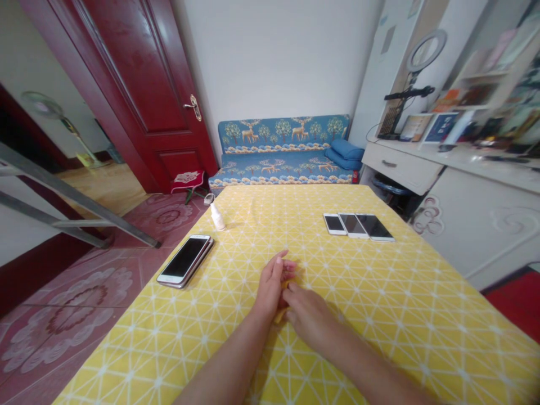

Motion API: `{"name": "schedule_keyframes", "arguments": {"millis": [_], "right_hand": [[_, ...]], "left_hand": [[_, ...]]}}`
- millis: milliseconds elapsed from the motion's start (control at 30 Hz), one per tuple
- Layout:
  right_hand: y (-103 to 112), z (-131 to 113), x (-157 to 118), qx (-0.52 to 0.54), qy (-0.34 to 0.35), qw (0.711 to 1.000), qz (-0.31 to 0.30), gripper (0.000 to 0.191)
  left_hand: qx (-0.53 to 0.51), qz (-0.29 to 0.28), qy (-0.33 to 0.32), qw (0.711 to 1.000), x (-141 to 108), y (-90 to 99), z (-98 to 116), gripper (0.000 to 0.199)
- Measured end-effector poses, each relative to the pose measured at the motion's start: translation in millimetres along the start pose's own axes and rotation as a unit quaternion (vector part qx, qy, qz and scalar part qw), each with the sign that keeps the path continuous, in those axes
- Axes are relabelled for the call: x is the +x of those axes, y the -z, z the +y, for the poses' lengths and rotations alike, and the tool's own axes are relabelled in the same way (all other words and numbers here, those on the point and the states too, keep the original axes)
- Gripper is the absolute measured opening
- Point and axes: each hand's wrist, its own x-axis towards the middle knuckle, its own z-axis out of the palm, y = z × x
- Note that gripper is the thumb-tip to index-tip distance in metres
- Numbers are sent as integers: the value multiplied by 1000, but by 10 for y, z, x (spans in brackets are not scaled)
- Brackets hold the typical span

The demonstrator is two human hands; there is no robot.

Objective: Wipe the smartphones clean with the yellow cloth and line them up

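My left hand (270,284) and my right hand (306,315) meet near the middle of a yellow patterned tablecloth (392,315). A small yellow piece of paper or cloth (280,310) shows between them, partly hidden by my fingers, and its colour nearly matches the cloth. I cannot tell which hand grips it. Left of my hands, a smartphone (184,260) lies on a second phone. A small white dropper bottle (217,217) stands farther back. Several phones (358,226) lie side by side at the far right.
A blue deer-patterned sofa (280,152) stands beyond the table's far end. A red door (126,95) stands open at the left, with a metal ladder (71,199) over the pink floor. A white desk (400,166) with a ring light (426,50) stands right.
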Motion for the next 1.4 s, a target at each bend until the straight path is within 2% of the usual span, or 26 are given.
{"name": "schedule_keyframes", "arguments": {"millis": [133,333,467,567,667,700,767,833,867,933,967,1033,1133,1233,1400], "right_hand": [[-117,87,123,30,-23,997,60,23],[-225,133,107,64,-24,989,130,20],[-238,169,140,121,-29,979,161,15],[-244,195,172,148,-52,973,171,11],[-259,214,190,166,-56,968,178,10],[-265,217,194,169,-55,967,181,10],[-272,218,202,171,-56,966,185,10],[-273,213,210,172,-58,965,187,9],[-271,209,214,173,-58,965,189,9],[-265,201,224,176,-60,964,192,9],[-262,198,229,178,-60,963,194,9],[-260,196,237,181,-59,962,196,8],[-262,200,242,182,-59,961,198,8],[-264,205,241,183,-63,961,199,9],[-260,206,242,190,-61,959,199,9]], "left_hand": [[-35,7,15,999,38,18,7,49],[-71,23,42,996,66,20,18,44],[-21,10,27,999,83,77,31,43],[93,60,-45,993,150,251,124,39],[240,147,-154,947,237,563,371,37],[301,178,-187,918,261,691,485,36],[461,233,-221,827,294,968,733,37],[600,252,-210,730,314,1257,960,45],[653,256,-183,689,322,1401,1049,52],[730,247,-86,632,340,1675,1158,74],[753,227,-34,617,350,1798,1179,87],[765,172,49,619,369,1998,1172,103],[758,133,82,634,375,2143,1113,102],[766,157,81,619,354,2129,1089,96],[767,201,72,605,309,2018,1085,98]]}}
